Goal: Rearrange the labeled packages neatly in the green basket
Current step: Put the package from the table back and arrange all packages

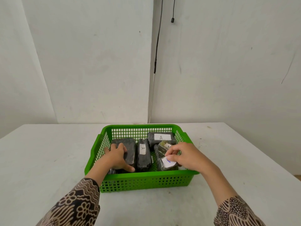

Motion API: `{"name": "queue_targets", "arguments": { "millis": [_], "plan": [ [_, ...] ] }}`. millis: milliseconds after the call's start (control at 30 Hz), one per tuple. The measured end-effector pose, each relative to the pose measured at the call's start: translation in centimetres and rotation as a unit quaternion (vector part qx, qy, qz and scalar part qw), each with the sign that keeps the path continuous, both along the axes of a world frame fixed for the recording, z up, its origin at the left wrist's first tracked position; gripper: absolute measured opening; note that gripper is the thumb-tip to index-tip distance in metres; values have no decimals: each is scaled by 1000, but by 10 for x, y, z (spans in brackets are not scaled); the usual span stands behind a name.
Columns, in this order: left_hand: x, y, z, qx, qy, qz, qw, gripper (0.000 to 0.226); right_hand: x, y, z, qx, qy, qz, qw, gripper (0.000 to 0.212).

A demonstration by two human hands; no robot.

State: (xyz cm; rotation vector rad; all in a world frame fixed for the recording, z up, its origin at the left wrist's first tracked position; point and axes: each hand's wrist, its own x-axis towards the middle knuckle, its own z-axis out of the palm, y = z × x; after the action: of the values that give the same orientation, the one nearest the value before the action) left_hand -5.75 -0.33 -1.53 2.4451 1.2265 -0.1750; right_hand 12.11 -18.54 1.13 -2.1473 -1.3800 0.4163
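Note:
A green basket (146, 178) stands on the white table and holds several black wrapped packages. My left hand (117, 158) lies flat on the left package (128, 147), fingers spread over its near end. A narrow package (143, 156) with a white "A" label lies in the middle. Another labelled "A" (161, 137) rests against the far wall. My right hand (187, 156) pinches the near right package (166, 165) at its white label with blue writing. Behind it a tilted package (161, 148) shows a partly hidden label.
The white table (48, 160) extends to both sides of the basket. A white wall rises behind it, with a black cable (157, 46) hanging down near the middle. My patterned sleeves cover both forearms at the bottom of the view.

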Motion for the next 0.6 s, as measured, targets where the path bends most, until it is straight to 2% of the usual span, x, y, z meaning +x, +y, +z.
{"name": "queue_targets", "arguments": {
  "millis": [133, 233, 333, 433, 500, 600],
  "plan": [
    [0, 0, 0, -2, -18, -2, 1000, 84, 2, 1, -9, 20, 0, -37, 999, 10],
    [-4, 4, 1, -16, -39, -16, 999, 76, 2, 1, -6, 26, 3, -46, 999, 14],
    [-9, 10, 5, -62, -119, -29, 991, 60, -2, 5, 4, 78, -9, -64, 995, 13],
    [-13, 11, 23, -121, -270, -23, 955, 39, -9, 19, 16, 135, -23, -73, 988, 9],
    [-14, 12, 41, -138, -358, 28, 923, 29, -16, 31, 24, 157, -16, -66, 985, 11],
    [-18, 12, 66, -214, -488, 102, 840, 25, -26, 49, 32, 160, 23, -50, 986, 23]
  ]
}}
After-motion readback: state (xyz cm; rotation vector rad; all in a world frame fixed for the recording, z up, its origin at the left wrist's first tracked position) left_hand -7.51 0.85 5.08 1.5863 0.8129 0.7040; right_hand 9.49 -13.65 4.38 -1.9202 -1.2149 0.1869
